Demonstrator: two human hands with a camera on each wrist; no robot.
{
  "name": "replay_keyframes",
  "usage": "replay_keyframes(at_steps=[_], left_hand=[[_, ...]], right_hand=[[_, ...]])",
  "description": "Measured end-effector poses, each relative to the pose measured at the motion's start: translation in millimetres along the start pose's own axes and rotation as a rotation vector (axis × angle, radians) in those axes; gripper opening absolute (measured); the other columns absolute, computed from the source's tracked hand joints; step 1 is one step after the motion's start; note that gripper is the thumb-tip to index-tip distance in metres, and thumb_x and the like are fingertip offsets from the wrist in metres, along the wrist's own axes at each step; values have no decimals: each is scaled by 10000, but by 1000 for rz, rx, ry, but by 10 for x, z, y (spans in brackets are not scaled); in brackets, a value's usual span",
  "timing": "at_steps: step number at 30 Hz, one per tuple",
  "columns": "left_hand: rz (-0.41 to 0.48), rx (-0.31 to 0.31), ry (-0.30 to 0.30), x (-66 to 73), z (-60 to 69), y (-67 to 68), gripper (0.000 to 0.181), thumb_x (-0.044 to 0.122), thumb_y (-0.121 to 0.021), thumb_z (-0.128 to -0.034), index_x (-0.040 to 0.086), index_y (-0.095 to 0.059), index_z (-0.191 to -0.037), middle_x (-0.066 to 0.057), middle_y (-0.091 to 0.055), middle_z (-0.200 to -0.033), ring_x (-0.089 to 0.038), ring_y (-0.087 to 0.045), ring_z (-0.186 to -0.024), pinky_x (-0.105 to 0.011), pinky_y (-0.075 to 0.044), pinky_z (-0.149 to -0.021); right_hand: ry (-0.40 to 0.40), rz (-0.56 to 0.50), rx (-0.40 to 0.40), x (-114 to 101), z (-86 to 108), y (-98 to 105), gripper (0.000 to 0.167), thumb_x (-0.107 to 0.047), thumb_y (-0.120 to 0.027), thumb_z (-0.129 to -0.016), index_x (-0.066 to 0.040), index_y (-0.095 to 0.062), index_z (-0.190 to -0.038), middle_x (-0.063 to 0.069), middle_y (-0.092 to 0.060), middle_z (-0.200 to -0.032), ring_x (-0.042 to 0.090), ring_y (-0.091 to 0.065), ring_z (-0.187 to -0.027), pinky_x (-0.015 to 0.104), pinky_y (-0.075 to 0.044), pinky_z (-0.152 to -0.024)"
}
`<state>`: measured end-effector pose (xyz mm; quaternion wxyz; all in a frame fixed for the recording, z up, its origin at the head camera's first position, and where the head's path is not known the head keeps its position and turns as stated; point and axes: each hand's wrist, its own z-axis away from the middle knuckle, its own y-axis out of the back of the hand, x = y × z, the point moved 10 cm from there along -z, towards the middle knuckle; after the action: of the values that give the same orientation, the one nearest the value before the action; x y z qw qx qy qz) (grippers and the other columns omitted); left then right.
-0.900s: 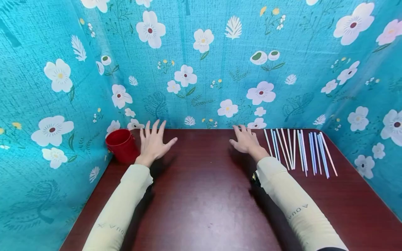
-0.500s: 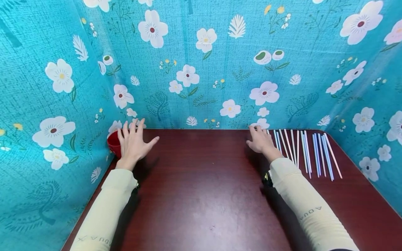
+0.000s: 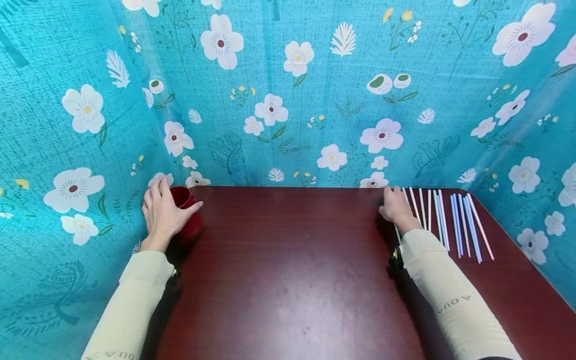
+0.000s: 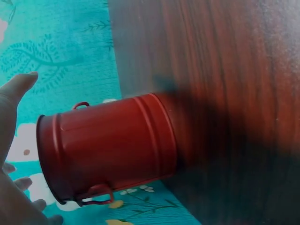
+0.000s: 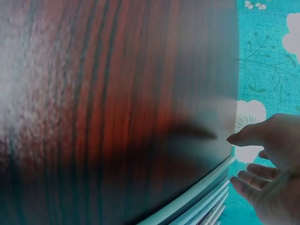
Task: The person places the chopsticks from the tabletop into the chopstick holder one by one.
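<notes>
My left hand (image 3: 163, 212) is over the red metal bucket (image 3: 192, 224), which stands upright at the table's back left and is partly hidden by the hand. In the left wrist view, small loop handles show on two sides of the bucket (image 4: 110, 147); the spread thumb and fingers are beyond its rim, with a gap visible. My right hand (image 3: 397, 206) is at the left end of a row of pale sticks, perhaps straws (image 3: 465, 225). Seen from the right wrist, the thumb and fingers stand apart above the straws (image 5: 194, 197), holding nothing.
A dark reddish-brown wooden table (image 3: 288, 280) lies under both hands. Blue flowered cloth (image 3: 270, 70) hangs along its back and sides. The bucket stands close to the left cloth, and several straws lie side by side near the back right corner.
My left hand has moved left from beside the bucket to over it. My right hand has moved right to the nearest straws. The bucket and straws stay in place.
</notes>
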<state>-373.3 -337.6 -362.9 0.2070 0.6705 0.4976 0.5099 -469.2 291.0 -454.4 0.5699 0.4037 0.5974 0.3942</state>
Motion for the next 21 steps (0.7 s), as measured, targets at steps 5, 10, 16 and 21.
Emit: replay_keyframes(at_steps=[5,10,16,21], left_hand=[[57,-33,72,-147,25,-81,1136,274,-864,-806,119,-91,-1624,-229,-217,-1616,-459,-218,-1466,-736,-431,-983],[108,-70,142,-289,42,-152,1133,237,-853,-818,102,-62,-1618,-272,-239,-1581,-486,-263,-1439,-707,-483,-941],[208,-90,204,-415,34,-203,1112,225,-837,-839,117,-47,-1615,-275,-252,-1576,-479,-278,-1438,-686,-491,-952],[269,-74,253,-519,21,-218,1102,200,-825,-850,114,-36,-1616,-265,-240,-1597,-473,-254,-1460,-677,-485,-973]], right_hand=[[-22,8,4,99,11,-17,566,7,-592,-915,251,-353,-1367,477,-344,-1347,590,-434,-1217,647,-432,-1003],[-40,12,-18,139,-4,-31,476,7,-589,-923,245,-411,-1295,460,-441,-1251,558,-500,-1160,612,-474,-944],[-55,17,-77,152,-30,-16,227,19,-568,-916,169,-538,-1084,372,-562,-1023,451,-599,-915,515,-522,-753],[-61,19,-137,149,-61,4,137,23,-576,-915,121,-561,-1011,297,-586,-932,375,-580,-810,454,-513,-687]])
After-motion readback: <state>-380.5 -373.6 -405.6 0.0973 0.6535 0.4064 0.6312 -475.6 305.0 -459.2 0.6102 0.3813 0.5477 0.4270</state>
